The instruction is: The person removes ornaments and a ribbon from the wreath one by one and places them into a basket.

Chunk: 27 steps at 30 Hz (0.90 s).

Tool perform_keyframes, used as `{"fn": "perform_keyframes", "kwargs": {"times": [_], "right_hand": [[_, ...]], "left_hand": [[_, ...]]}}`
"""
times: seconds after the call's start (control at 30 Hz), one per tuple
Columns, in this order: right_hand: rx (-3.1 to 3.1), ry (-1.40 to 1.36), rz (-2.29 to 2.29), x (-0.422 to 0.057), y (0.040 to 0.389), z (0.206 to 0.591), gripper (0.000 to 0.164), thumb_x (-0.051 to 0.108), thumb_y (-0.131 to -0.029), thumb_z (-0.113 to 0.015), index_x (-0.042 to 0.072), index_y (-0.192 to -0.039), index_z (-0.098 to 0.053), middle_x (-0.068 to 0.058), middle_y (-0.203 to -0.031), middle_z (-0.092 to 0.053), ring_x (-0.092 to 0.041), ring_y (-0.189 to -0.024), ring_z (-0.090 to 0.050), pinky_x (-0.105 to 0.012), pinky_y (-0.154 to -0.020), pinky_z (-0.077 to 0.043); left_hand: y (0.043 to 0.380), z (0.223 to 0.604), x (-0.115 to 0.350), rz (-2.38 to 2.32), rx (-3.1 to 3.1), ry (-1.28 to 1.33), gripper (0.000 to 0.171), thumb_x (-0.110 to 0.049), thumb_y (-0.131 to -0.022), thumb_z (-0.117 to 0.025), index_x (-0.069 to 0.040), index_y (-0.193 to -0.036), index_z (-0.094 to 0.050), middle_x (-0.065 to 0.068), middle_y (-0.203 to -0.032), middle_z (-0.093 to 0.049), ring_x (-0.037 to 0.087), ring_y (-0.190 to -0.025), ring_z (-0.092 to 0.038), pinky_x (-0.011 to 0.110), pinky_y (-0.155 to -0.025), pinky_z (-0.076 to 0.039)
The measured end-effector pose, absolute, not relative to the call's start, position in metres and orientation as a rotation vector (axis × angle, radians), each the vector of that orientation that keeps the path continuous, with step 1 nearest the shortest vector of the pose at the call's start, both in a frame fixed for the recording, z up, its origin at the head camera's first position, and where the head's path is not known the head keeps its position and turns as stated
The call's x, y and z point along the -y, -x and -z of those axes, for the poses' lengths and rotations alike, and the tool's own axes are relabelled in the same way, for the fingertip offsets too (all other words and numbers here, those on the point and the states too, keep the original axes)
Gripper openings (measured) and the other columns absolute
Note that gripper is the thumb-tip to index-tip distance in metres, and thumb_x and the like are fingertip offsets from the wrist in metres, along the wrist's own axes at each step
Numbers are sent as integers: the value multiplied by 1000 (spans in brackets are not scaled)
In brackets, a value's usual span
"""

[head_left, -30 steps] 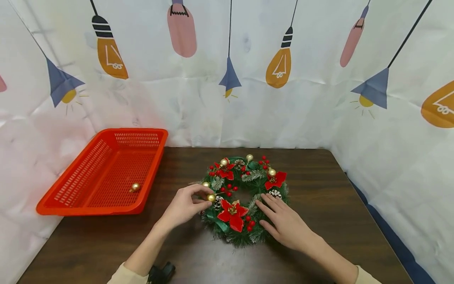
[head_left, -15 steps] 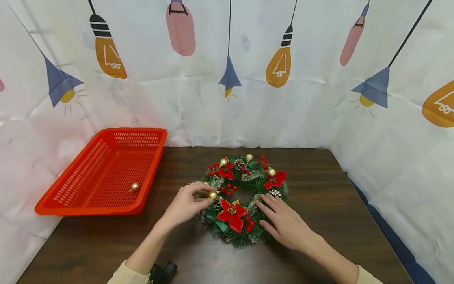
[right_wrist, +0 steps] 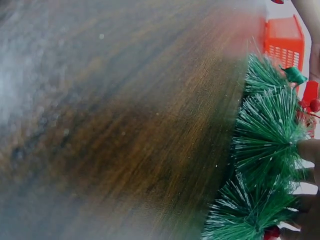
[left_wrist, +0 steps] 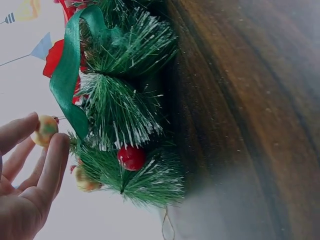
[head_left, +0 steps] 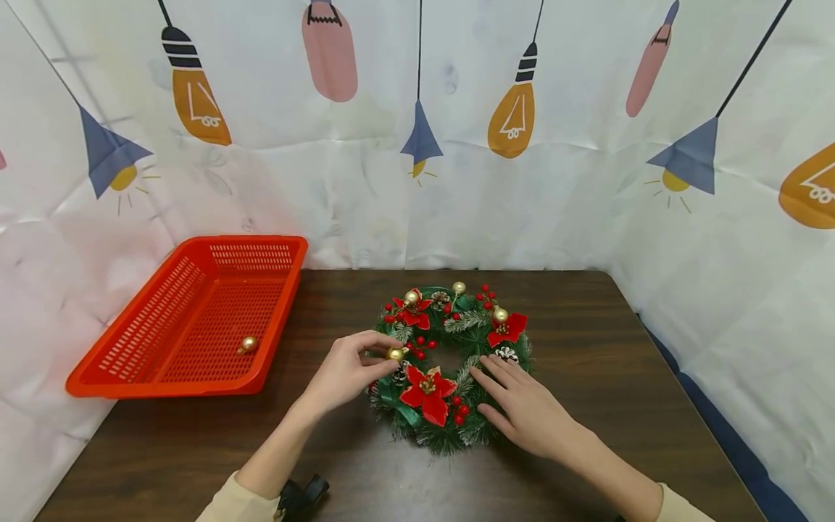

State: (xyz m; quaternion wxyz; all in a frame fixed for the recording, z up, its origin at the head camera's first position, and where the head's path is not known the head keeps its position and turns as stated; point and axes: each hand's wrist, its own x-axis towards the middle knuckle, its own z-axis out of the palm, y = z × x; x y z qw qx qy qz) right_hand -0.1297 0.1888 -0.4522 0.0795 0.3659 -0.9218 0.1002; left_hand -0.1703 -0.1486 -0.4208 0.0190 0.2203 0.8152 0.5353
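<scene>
A green Christmas wreath [head_left: 443, 438] with red flowers, berries, pinecones and several gold balls lies flat on the table. Over its left side, my left hand [head_left: 346, 370] pinches a small gold ball ornament [head_left: 395, 354] between thumb and fingers. In the left wrist view that ornament [left_wrist: 45, 130] sits at the fingertips, beside a green ribbon [left_wrist: 67, 75]. Another gold ball [left_wrist: 86, 180] hangs on the wreath below. With fingers spread, my right hand [head_left: 525, 409] rests on the wreath's right side; in the right wrist view its fingers show only in part at the edge.
A red plastic basket [head_left: 274, 319] stands at the back left of the dark wooden table [head_left: 574, 326], with one gold ball [head_left: 248, 344] in it. Behind the table hangs a white curtain [head_left: 365, 196] printed with lamps and bulbs.
My left hand has moved slightly right and away from me, carrying the gold ball ornament inward over the wreath. The right hand has stayed in place.
</scene>
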Motion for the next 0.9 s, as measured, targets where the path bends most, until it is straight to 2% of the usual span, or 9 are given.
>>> {"fn": "perform_keyframes", "kwargs": {"times": [0.3,0.9], "right_hand": [[2760,-1097,-301,-189,131,452,61,39,-104,-61,7,-154,-47,-20,-157,-43,-39,-145,-38,-55,-116,-31],[2755,-1098,-291,-188,127,451,61,38,-103,-63,6,-153,-48,-18,-156,-45,-38,-144,-40,-54,-115,-34]], "left_hand": [[174,416,140,-1684,-2499,-682,28,-7,-92,-78,-9,-119,-76,7,-119,-71,26,-99,-73,30,-83,-59],[177,407,125,-1664,-2603,-745,22,-9,-93,-78,-9,-114,-77,-2,-111,-70,16,-97,-67,30,-85,-59]]}}
